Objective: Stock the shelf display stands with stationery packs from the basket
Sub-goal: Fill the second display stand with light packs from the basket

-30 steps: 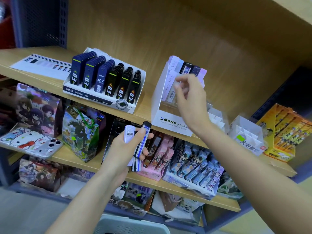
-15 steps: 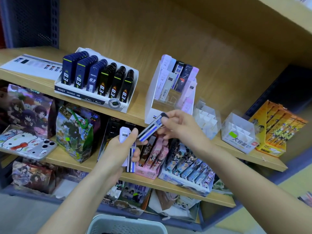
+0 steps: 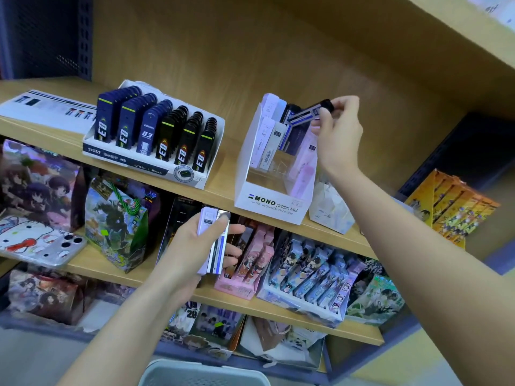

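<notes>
1 tray (image 3: 122, 158) holds 6 rows of cases (image 3: 163, 135), 3 blue and 3 black, beside 1 MONO stand (image 3: 267, 201). The right hand (image 3: 338, 136) pinches 1 dark pack (image 3: 308, 113) at the stand's top; the left hand (image 3: 189, 246) grips at least 2 packs (image 3: 207, 220) lower down.

Two hands (image 3: 195, 246) (image 3: 337, 135); six lead-case rows (image 3: 156, 129); one basket (image 3: 203, 374).

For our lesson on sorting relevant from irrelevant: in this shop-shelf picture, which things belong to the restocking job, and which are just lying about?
Job: right hand pinching dark pack; MONO stand; left hand holding spare packs; basket.
Lying about: lead-case tray; green gift bag; phone case; yellow box.
</notes>
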Demonstrator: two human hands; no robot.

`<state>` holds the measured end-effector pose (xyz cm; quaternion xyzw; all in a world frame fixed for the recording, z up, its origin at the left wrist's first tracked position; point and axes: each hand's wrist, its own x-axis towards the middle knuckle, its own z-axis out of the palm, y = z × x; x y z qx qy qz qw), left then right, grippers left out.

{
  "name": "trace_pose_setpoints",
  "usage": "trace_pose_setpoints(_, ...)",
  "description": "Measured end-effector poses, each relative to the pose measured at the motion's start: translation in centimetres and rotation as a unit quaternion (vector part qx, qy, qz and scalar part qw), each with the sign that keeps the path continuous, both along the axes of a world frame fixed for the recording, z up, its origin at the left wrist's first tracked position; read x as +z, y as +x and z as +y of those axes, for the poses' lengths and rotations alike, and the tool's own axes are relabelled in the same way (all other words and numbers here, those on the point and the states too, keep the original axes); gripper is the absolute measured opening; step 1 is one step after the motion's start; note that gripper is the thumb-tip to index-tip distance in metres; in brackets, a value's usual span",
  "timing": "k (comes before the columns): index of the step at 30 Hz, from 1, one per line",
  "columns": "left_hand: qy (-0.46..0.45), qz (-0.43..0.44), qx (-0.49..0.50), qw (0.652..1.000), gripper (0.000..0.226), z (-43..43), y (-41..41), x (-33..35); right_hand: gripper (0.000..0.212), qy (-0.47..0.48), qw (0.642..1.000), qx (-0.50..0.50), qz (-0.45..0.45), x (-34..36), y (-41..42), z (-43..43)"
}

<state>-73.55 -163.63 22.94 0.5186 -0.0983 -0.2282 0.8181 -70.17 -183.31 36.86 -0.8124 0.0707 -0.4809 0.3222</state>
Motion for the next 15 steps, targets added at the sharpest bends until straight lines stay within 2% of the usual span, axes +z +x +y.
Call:
trace_pose_setpoints(7,0.042,-0.077,-0.011,0.996,0.028,-0.1,0.3,1.4,0.011,-0.091,0.994,-0.001,0.060,1.8,1.8,-1.2)
trace_pose_setpoints(12,0.036,-0.059,-0.031,0.997,0.036,-0.7,1.0,2.6,0.011,-0.136,0.984,-0.021,0.112,3.3,3.1,-2.0)
trace_pose_setpoints(15,-0.001,-0.026,-0.033,0.999,0.023,-1.4,2.1,3.9,0.015,-0.158,0.976,-0.041,0.143,3.5,3.7,-2.7)
